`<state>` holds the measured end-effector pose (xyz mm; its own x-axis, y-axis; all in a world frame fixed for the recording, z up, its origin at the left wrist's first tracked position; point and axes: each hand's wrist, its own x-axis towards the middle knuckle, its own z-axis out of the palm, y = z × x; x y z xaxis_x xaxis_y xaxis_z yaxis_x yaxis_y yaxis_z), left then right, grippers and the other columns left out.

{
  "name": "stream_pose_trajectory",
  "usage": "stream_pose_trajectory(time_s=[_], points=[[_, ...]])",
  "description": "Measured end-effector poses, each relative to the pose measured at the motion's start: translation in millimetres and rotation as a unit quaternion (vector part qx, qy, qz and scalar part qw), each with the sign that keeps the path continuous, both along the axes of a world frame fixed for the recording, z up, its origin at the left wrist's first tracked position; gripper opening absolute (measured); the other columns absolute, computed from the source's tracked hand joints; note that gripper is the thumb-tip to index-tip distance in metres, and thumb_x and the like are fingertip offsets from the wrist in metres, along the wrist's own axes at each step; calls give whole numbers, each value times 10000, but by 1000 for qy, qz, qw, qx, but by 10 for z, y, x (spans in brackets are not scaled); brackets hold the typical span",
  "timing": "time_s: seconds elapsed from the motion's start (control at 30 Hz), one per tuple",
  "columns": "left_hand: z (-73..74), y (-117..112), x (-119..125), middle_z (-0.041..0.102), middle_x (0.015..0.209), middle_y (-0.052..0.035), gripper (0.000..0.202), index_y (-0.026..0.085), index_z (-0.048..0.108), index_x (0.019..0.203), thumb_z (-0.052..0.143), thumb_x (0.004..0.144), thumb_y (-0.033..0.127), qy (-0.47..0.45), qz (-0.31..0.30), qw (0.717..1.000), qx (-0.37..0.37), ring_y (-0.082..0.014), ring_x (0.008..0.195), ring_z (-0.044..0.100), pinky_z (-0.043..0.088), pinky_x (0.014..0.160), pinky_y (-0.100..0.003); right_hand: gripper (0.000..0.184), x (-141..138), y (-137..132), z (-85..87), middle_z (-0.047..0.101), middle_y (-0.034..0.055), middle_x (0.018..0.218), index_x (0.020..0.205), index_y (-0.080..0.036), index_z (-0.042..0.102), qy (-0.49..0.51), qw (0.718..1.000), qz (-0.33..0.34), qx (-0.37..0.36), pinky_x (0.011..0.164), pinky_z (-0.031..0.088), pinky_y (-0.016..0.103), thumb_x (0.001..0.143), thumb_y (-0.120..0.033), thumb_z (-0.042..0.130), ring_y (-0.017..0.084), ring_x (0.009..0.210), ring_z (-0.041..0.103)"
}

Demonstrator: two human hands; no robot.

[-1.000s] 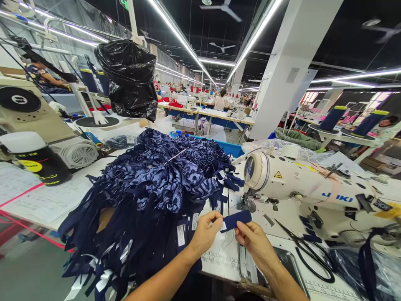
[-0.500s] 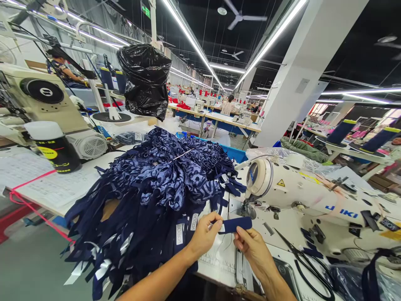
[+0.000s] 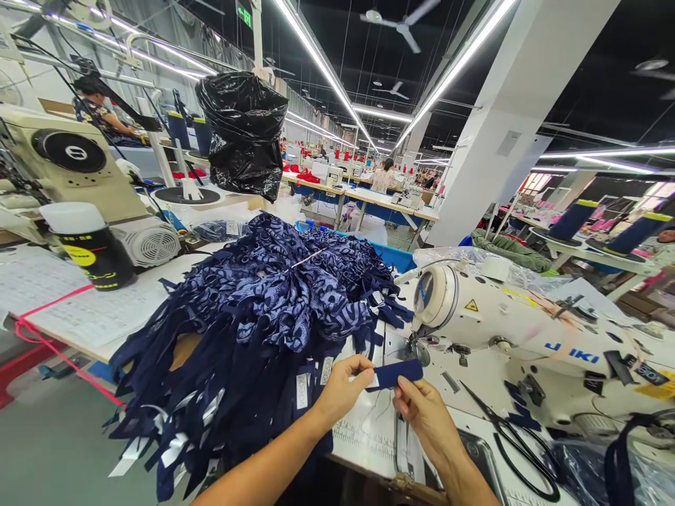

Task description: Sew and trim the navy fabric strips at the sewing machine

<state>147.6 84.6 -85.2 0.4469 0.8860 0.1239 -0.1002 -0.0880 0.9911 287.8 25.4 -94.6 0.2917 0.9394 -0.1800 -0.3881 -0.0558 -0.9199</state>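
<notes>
My left hand (image 3: 342,388) pinches the left end of a short navy fabric strip (image 3: 399,373), where a small white patch shows beside the fingertips. My right hand (image 3: 426,416) grips the strip's lower edge near its right end between thumb and fingers. The strip is held roughly level and flat, just in front of the needle area of a white sewing machine (image 3: 500,316). Left of my hands lies a big heap of navy patterned garments (image 3: 295,281) with dangling straps. White printed labels (image 3: 301,391) show on its near side, close to my left hand.
Black scissors (image 3: 519,443) and a dark phone (image 3: 481,457) lie right of my right hand. Small navy scraps (image 3: 519,404) lie near the machine. At left stand a spray can (image 3: 98,249) and another machine (image 3: 68,161). A black plastic bag (image 3: 245,133) hangs behind the heap.
Hardly anything differs. Both hands keep hold of the navy strip in nearly the same place, and the view has shifted very slightly.
</notes>
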Motion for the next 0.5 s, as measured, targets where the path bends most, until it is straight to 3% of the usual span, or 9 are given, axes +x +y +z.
stream_pose_trajectory(time_s=[0.23, 0.5], points=[[25, -6, -10, 517, 591, 24, 47, 152, 571, 615, 528, 606, 169, 31, -45, 998, 0, -129, 628, 453, 341, 632, -228, 320, -5, -6, 34, 514, -28, 509, 529, -179, 551, -10, 1000, -18, 18, 474, 243, 256, 558, -434, 744, 78, 428, 350], [3, -6, 7, 457, 548, 37, 91, 154, 518, 559, 555, 603, 225, 36, -57, 998, 5, -122, 610, 407, 310, 613, -224, 341, -16, -24, 40, 482, -39, 480, 519, -180, 518, -26, 999, -19, 42, 507, 269, 252, 599, -445, 718, 80, 447, 348]])
